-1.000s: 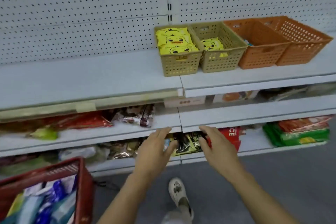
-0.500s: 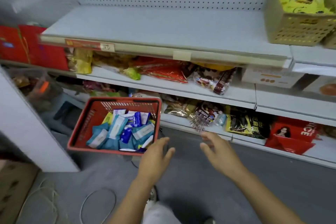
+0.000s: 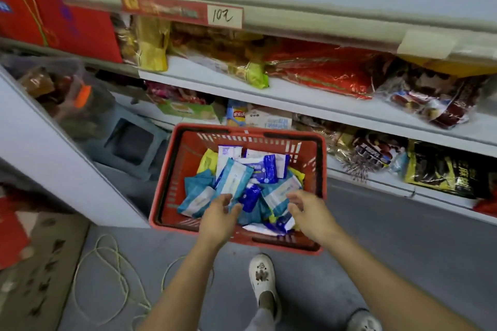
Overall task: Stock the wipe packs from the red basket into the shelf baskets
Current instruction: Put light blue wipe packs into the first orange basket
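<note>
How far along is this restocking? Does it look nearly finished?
Not nearly. The red basket on the floor is heaped with wipe packs, blue, teal and yellow, so plenty is left. In hand: nothing yet; the left hand and right hand are open over the pile, apparently reaching for a pack. What is already done cannot be judged here, since the shelf baskets are out of this view.

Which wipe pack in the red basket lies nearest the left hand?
The light blue and white pack tilted just beyond the left hand's fingertips. The dark blue packs lie further back or toward the right hand.
</note>
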### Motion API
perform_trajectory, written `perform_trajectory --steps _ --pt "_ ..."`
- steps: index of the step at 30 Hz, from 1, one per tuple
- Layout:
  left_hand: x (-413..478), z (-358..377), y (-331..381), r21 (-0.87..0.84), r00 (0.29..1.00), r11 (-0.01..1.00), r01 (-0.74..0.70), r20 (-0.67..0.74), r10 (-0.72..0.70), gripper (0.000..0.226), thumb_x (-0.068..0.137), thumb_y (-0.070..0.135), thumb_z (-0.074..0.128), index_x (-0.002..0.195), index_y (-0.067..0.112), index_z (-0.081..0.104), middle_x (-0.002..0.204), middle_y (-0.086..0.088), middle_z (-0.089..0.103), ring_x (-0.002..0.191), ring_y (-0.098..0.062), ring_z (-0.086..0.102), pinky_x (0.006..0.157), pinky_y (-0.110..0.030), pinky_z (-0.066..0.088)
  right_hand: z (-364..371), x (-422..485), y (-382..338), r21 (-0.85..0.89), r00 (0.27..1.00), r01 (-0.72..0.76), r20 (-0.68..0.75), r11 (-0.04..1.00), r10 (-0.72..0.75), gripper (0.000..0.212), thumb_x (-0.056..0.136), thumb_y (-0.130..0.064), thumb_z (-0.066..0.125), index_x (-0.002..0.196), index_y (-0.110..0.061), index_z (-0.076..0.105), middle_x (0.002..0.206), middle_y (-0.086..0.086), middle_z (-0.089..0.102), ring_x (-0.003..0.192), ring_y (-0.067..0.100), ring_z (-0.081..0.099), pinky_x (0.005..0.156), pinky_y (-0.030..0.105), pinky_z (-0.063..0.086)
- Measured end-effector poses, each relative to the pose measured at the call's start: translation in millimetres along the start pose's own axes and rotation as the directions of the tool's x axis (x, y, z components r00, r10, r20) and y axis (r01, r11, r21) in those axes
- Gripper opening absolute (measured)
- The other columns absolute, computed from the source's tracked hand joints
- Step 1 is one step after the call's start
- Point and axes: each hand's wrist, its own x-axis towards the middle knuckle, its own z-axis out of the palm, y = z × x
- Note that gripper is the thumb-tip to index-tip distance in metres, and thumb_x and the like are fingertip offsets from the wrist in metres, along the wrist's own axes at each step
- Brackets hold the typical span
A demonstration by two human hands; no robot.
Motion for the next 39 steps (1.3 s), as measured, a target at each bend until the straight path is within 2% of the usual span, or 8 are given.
perform_trajectory --steps 6,12,18,22,28,31,35,39 --pt "85 5 -17 0.072 1.0 0.997 -0.004 -0.022 0.006 0.056 0.094 0.03 0.06 0.142 0.009 0.042 0.139 -0.014 0.046 0.126 -0.031 0.048 0.105 -0.04 0.041 42 74 14 -0.236 0.979 -0.187 0.032 0.954 0.2 0.05 0.089 -0.01 0.055 0.137 -0.015 0.041 0.134 0.009 0.05 0.116 0.027 0.054 0.095 0.033 0.046" --pt "127 17 -29 0.153 0.998 0.988 -0.028 -0.045 0.035 0.062 0.082 0.038 0.07 0.133 0.013 0.046 0.127 -0.009 0.05 0.114 -0.03 0.053 0.095 -0.049 0.048 49 107 14 -0.68 0.984 0.051 0.161 0.732 0.08 0.091 0.081 -0.002 0.063 0.151 -0.027 0.011 0.159 -0.007 -0.009 0.147 0.023 -0.004 0.116 0.042 0.022" --pt "124 17 -25 0.314 0.988 0.949 -0.038 -0.13 0.082 0.054 0.075 0.043 0.077 0.113 0.013 0.055 0.113 -0.007 0.055 0.098 -0.03 0.059 0.08 -0.048 0.053 50 112 14 -0.883 0.984 0.178 0.157 0.434 -0.083 0.071 0.079 -0.025 0.07 0.139 -0.022 0.034 0.147 0.007 0.027 0.136 0.026 0.022 0.109 0.042 0.025" --pt "103 20 -24 -0.047 0.993 0.998 -0.045 -0.11 0.04 0.021 0.086 0.026 0.071 0.096 0.014 0.058 0.088 0.002 0.064 0.086 -0.022 0.065 0.071 -0.029 0.049 41 94 14 -0.851 0.948 0.236 0.095 0.468 -0.305 0.051 0.076 -0.048 0.071 0.116 -0.019 0.058 0.109 0.001 0.065 0.107 0.022 0.057 0.093 0.036 0.032" --pt "32 9 7 -0.476 0.995 0.879 -0.033 -0.103 -0.019 0.021 0.09 0.014 0.067 0.109 0.015 0.058 0.099 0.001 0.069 0.085 -0.012 0.068 0.066 -0.018 0.053 -7 26 -11 -0.041 0.955 0.1 -0.275 0.994 -0.107 0.029 0.083 -0.026 0.069 0.11 -0.024 0.06 0.094 -0.006 0.07 0.085 0.016 0.066 0.071 0.032 0.052" --pt "-11 17 34 -0.574 0.999 0.818 -0.035 -0.036 0.018 0.013 0.09 0.01 0.067 0.098 0.019 0.065 0.097 -0.002 0.073 0.082 -0.013 0.071 0.067 -0.025 0.057 -44 -15 -11 0.505 0.953 0.087 -0.293 0.859 0.076 0.016 0.084 -0.007 0.069 0.087 -0.023 0.064 0.085 -0.004 0.07 0.067 -0.004 0.066 0.059 0.016 0.053" --pt "-74 53 89 -0.637 0.997 0.77 -0.026 0.043 0.068 0.009 0.092 0.013 0.064 0.097 0.02 0.066 0.096 -0.005 0.075 0.082 -0.02 0.072 0.071 -0.033 0.059 -99 -74 14 0.718 0.934 0.066 -0.289 0.693 0.211 0.008 0.086 -0.008 0.067 0.083 -0.014 0.062 0.075 0.0 0.068 0.048 -0.002 0.062 0.04 0.016 0.045" --pt "-139 107 155 -0.698 0.977 0.716 -0.029 0.132 0.168 0.01 0.093 0.02 0.063 0.103 0.019 0.067 0.095 -0.002 0.076 0.081 -0.016 0.073 0.072 -0.033 0.059 -161 -137 52 0.81 0.934 0.092 -0.272 0.579 0.233 0.008 0.086 -0.012 0.067 0.094 -0.012 0.065 0.089 0.007 0.074 0.073 0.017 0.071 0.066 0.037 0.056"
